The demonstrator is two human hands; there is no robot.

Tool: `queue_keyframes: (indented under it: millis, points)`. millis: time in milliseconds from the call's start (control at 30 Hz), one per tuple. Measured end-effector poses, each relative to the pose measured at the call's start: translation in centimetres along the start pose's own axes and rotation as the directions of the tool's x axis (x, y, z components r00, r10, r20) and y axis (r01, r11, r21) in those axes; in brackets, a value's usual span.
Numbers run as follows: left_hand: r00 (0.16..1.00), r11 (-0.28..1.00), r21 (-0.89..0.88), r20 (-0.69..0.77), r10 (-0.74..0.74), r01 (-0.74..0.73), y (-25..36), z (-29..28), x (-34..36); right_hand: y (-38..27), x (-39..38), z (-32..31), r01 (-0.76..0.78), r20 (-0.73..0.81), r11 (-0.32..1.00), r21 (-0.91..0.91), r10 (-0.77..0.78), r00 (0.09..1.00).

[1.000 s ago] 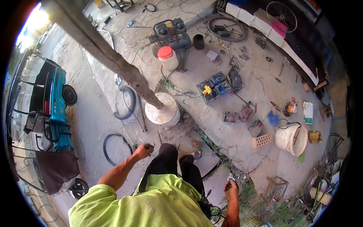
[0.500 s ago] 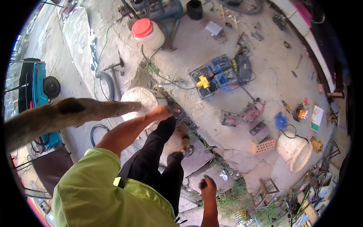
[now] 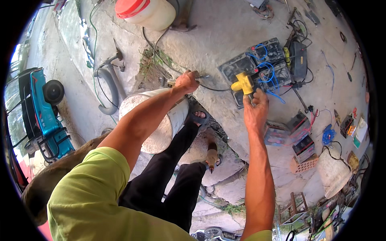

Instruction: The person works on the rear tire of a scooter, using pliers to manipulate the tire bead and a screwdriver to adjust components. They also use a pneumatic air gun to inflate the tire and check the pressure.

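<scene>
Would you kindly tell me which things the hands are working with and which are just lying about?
Probably in use:
yellow connector, by the right hand
black cable, by the left hand

Apparently lying about:
red-lidded tub
perforated brick
blue wire coil

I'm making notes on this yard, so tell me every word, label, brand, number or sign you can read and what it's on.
Nothing can be read clearly.
Teal vehicle: pale marks on its side, too small to read.
Yellow fitting by the right hand: no lettering to be made out.
</scene>
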State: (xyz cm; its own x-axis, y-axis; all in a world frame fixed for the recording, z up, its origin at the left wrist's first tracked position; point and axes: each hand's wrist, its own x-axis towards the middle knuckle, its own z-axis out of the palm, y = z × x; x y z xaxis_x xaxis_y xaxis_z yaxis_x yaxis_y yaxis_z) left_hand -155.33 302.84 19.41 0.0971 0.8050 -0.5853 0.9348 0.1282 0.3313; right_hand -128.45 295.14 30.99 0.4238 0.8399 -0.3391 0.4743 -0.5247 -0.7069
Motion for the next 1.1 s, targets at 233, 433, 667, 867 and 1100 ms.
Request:
queue_keyframes:
  millis: [233, 433, 667, 867, 1100]
  points:
    - [0.997, 0.995, 0.074, 0.039, 0.063, -0.066, 0.0, 1.5, 2.6, 2.1, 4.1, 2.9, 0.103, 0.035, 0.922, -0.374, -0.097, 0.995]
    - [0.98, 0.951, -0.238, -0.017, 0.2, -0.199, 1.1, -2.1, 2.2, 4.0, 5.1, 2.7, 0.031, 0.219, 0.978, 0.206, -0.077, 0.973]
    - [0.801, 0.711, -0.552, 0.123, 0.586, -0.435, 6.9, -13.0, -1.3, 3.5, 3.3, -0.4, -0.204, 0.432, 0.763, 0.613, -0.108, 0.895]
    - [0.725, 0.691, -0.502, 0.167, 0.668, -0.521, 9.5, -14.6, -3.5, 2.5, 3.5, -1.6, -0.196, 0.474, 0.754, 0.626, -0.169, 0.864]
    - [0.716, 0.695, -0.45, 0.157, 0.68, -0.561, 9.8, -14.9, -3.9, 1.5, 2.8, -2.0, -0.197, 0.484, 0.762, 0.617, -0.171, 0.858]
